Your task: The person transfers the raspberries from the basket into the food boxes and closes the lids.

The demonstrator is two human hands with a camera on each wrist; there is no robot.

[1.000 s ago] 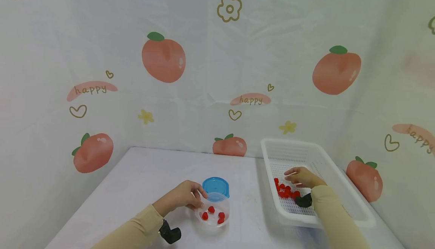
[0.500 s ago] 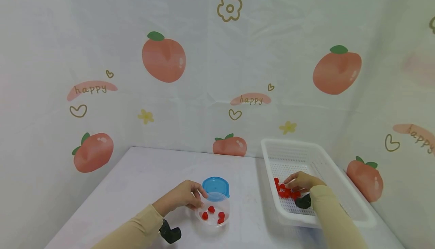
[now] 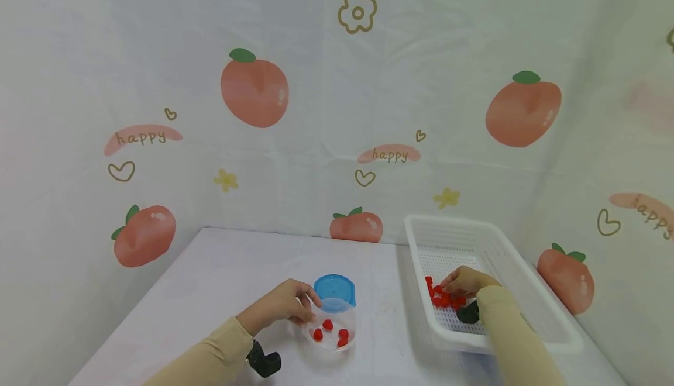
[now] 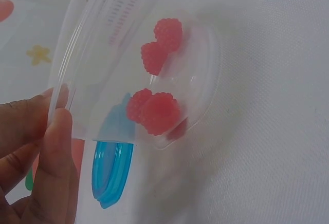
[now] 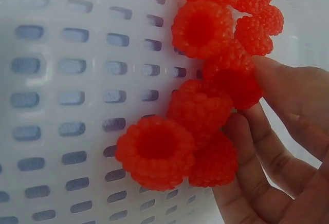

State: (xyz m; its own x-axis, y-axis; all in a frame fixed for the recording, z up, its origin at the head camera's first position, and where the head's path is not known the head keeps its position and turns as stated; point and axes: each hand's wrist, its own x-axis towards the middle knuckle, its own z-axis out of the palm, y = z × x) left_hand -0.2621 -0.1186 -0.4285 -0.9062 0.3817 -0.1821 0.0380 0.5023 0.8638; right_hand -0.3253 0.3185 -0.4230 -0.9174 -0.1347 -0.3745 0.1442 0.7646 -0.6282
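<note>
My left hand (image 3: 284,303) pinches the rim of a clear round plastic tub (image 4: 92,95) between thumb and fingers. Inside the tub lie several red raspberries (image 4: 160,113), grouped in pairs in the left wrist view. A blue lid (image 3: 334,288) lies just behind the tub. At the right, my right hand (image 3: 467,281) reaches down into a white perforated basket (image 3: 537,292). In the right wrist view its thumb and fingers pinch one raspberry (image 5: 234,77) at the edge of the cluster. More raspberries (image 5: 157,152) crowd against it on the basket floor.
The basket's raised wall (image 3: 418,292) stands between the tub and the right hand. A white cloth (image 3: 253,257) covers the table. Behind it hangs a white curtain (image 3: 305,187) printed with fruit. A black wrist device (image 3: 264,362) sits below the left sleeve.
My right hand has lowered onto the raspberries in the basket, and its fingers have closed in on one. My left hand and the tub have stayed in place.
</note>
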